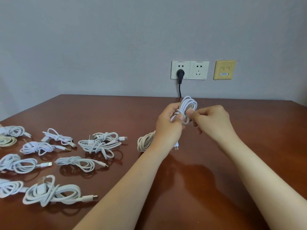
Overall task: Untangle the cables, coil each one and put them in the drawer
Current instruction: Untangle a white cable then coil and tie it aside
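Above the table, my left hand grips a coiled white USB cable around its middle. My right hand pinches the cable's end just below the metal USB plug, which points up inside the coil. Under my left wrist lies a cream coiled cable, partly hidden. Several white knotted cable bundles lie spread over the left part of the brown wooden table. No drawer is in view.
On the grey wall behind the table are two white sockets, one with a black plug and cord hanging down behind the table, and a yellow data socket. The table's far edge runs just behind my hands.
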Available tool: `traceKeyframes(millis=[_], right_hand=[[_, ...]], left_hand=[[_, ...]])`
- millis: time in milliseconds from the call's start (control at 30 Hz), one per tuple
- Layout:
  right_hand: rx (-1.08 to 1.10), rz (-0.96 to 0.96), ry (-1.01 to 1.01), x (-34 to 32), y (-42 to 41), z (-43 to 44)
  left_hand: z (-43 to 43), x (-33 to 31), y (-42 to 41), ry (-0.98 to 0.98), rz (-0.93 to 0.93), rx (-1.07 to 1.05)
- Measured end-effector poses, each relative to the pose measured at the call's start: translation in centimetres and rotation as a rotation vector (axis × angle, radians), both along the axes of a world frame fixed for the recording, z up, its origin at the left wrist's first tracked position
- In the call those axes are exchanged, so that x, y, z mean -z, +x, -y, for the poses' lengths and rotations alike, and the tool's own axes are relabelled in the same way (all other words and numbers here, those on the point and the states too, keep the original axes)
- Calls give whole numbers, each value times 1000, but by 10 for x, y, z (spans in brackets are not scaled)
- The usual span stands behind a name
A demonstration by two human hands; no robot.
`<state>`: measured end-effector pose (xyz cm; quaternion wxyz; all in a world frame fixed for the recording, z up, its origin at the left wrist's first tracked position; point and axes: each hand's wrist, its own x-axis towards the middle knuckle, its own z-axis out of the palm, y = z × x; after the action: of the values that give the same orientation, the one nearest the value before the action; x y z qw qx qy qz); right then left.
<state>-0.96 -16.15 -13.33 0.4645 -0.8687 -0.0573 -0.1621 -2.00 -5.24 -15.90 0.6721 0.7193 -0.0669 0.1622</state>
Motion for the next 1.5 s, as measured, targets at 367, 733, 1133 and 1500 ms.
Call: traceKeyframes(millis=[367, 733, 1133, 1500], right_hand=[[-161, -328, 76, -5, 4, 12], [-217, -547, 292, 0, 10, 14], [-381, -306, 618, 15, 10, 7], [-512, -233, 720, 16, 8, 0]], left_hand=[[-2, -1, -5, 43, -11, 63], [-4, -9, -5, -13, -54, 48], [1, -9, -5, -104, -82, 119], [3, -9, -6, -231, -69, 48]])
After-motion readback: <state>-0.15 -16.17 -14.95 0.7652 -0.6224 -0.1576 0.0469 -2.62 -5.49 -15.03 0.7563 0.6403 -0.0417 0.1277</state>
